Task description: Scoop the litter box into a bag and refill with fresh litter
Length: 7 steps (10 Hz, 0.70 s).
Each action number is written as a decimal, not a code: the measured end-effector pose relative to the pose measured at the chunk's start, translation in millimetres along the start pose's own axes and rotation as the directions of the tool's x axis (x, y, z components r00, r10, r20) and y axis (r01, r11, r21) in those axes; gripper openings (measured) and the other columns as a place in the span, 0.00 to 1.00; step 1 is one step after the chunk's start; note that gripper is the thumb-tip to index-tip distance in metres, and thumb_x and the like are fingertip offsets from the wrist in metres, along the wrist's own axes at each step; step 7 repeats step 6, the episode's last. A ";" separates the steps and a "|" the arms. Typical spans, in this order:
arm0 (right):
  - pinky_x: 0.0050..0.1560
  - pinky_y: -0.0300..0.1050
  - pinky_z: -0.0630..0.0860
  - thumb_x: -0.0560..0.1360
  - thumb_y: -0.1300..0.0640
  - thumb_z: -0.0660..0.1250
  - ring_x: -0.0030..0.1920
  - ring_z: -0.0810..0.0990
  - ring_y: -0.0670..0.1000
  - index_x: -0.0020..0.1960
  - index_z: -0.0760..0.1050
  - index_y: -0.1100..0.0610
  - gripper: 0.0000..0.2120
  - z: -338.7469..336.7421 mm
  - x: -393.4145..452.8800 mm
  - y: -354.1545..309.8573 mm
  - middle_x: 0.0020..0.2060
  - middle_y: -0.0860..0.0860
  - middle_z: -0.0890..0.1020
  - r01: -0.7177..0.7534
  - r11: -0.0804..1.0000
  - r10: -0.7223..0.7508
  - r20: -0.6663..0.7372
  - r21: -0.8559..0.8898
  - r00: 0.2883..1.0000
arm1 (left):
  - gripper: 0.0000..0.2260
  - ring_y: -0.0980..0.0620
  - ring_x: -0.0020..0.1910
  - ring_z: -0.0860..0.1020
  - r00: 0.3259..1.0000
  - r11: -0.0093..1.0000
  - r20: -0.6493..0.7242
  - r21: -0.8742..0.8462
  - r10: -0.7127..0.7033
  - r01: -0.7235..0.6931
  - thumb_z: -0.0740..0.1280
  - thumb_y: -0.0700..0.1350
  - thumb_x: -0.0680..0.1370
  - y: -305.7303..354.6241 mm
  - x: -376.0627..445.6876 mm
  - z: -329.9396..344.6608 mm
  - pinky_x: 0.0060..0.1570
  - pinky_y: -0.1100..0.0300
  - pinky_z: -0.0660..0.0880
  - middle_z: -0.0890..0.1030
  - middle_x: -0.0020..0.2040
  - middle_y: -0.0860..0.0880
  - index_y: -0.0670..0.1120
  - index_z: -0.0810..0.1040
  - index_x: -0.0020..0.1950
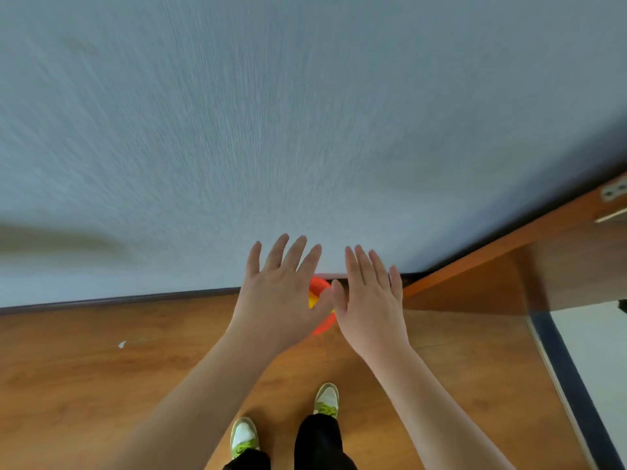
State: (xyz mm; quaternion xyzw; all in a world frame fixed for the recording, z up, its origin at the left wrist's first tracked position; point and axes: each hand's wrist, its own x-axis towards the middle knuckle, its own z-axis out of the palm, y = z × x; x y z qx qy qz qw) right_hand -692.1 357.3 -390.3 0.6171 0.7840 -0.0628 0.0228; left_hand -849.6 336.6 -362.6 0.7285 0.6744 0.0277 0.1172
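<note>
Litter box, bag and fresh litter could not be made out anywhere in the single head view; the only coloured thing near the hands was an orange-red perforated plastic object (320, 308), mostly hidden behind them, standing on the floor at the foot of the wall. Whether it belonged to the task could not be told.

Head view: the left hand (283, 293) and the right hand (371, 301) were both raised in front of the person, backs toward the camera. Each grip was spread apart, fingers extended and splayed, and clamped on nothing. The two thumbs lay just beside each other over the orange-red object; whether they touched could not be told. Both forearms were bare.

A pale, textured wall (305, 130) filled the upper part of the picture, streaked by motion blur. A dark skirting strip (118, 300) ran along its base. Below it lay a wooden floor (101, 385), on which a small white scrap (121, 344) rested, well apart from the hands. At right stood an orange-brown wooden door (559, 266) with a metal hinge (613, 191) near the picture's edge. Beneath the arms, two white-and-green shoes (326, 400) and dark trouser legs (319, 439) were seen.
</note>
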 end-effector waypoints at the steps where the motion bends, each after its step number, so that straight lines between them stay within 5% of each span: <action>1: 0.76 0.59 0.46 0.80 0.38 0.37 0.78 0.48 0.53 0.78 0.47 0.50 0.31 -43.4 -15.1 -13.5 0.78 0.49 0.53 0.013 1.000 -0.012 0.048 -0.021 0.999 | 0.34 0.46 0.79 0.52 0.999 1.000 -0.042 -0.009 0.006 -0.006 0.40 0.66 0.76 2.3 -23.0 -39.7 0.76 0.41 0.48 0.58 0.79 0.49 0.52 0.55 0.79; 3: 0.76 0.59 0.44 0.80 0.38 0.40 0.78 0.48 0.53 0.78 0.47 0.49 0.30 -107.1 -52.4 -30.2 0.78 0.49 0.52 0.021 0.999 -0.021 -0.008 -0.049 1.000 | 0.33 0.46 0.77 0.60 0.990 1.000 -0.139 -0.013 0.011 -0.013 0.42 0.63 0.75 6.3 -63.4 -92.7 0.74 0.42 0.57 0.64 0.77 0.47 0.50 0.60 0.78; 7: 0.76 0.59 0.44 0.76 0.38 0.36 0.78 0.46 0.54 0.78 0.46 0.45 0.31 -157.1 -74.4 -46.2 0.78 0.48 0.49 0.059 0.994 -0.065 -0.058 -0.093 0.996 | 0.34 0.44 0.76 0.62 0.978 0.998 -0.207 0.056 -0.021 0.034 0.41 0.63 0.76 4.5 -95.7 -127.5 0.73 0.40 0.56 0.66 0.76 0.46 0.49 0.63 0.76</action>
